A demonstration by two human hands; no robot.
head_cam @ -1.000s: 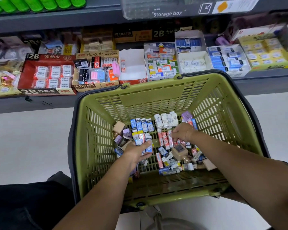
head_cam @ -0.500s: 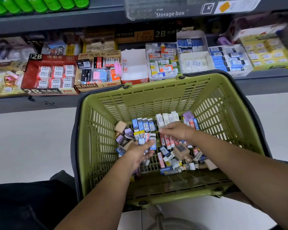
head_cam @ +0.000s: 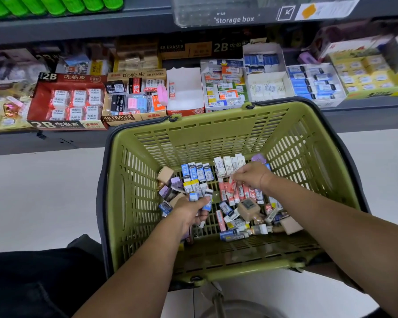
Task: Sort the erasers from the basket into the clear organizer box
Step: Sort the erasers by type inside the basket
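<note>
- Our left hand (head_cam: 191, 212) is low in the near left part of the green basket (head_cam: 193, 138). Its thumb and fingers are curled round a small bunch of blue-and-white erasers (head_cam: 193, 196).
- Our right hand (head_cam: 251, 175) is over the far middle of the basket floor. Its fingers are bent and the tips pinch a small white eraser (head_cam: 231, 177).
- Erasers lie in rows on the basket floor: a blue-sleeved row (head_cam: 198, 172) at the far left, a white row (head_cam: 228, 165) just to its right, and a red-and-white row (head_cam: 239, 192) nearer to us, partly under our right hand.
- A loose heap (head_cam: 237, 226) lies at the near right, with a tan block eraser (head_cam: 248, 208) at its far edge.
- Purple and tan pieces (head_cam: 170, 187) sit by the basket's left wall.
- The clear storage box (head_cam: 216, 10), labelled "Storage box", stands on the upper shelf (head_cam: 78, 26), beyond the basket and well apart from both hands.
- Eraser display cartons (head_cam: 67, 104) fill the lower shelf behind the basket.
</note>
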